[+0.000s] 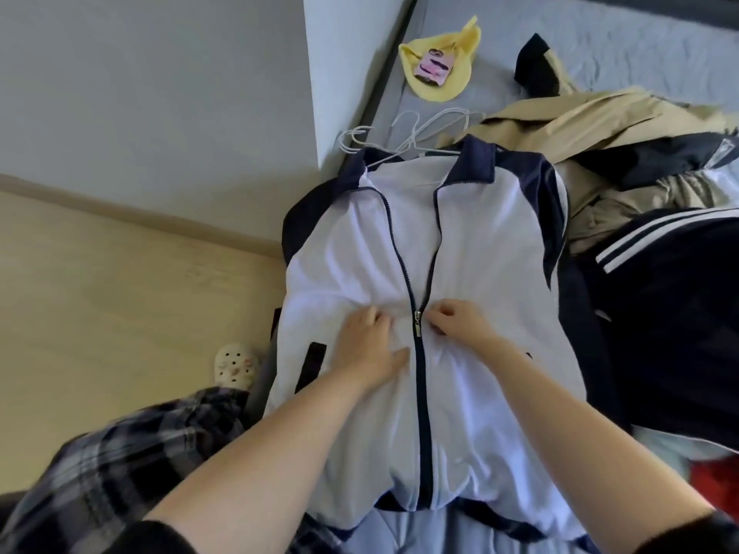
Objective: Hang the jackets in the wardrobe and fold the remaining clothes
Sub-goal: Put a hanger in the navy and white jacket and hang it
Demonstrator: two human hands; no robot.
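Observation:
A white jacket (472, 241) with navy collar, shoulders and zip lies face up on the bed, on a white hanger (404, 147) that sticks out at its collar. The zip is closed up to its metal pull (418, 323) at mid-chest and open above. My left hand (370, 351) lies on the fabric just left of the pull, its fingers bunching the cloth. My right hand (460, 319) pinches the fabric just right of the pull.
A beige jacket (580, 117) and a dark striped garment (672, 313) are heaped to the right on the grey bed (600, 38). A yellow cloth (436, 62) lies near the bed's far edge. Left of the bed are wooden floor (120, 293), a wall and a white clog (236, 365).

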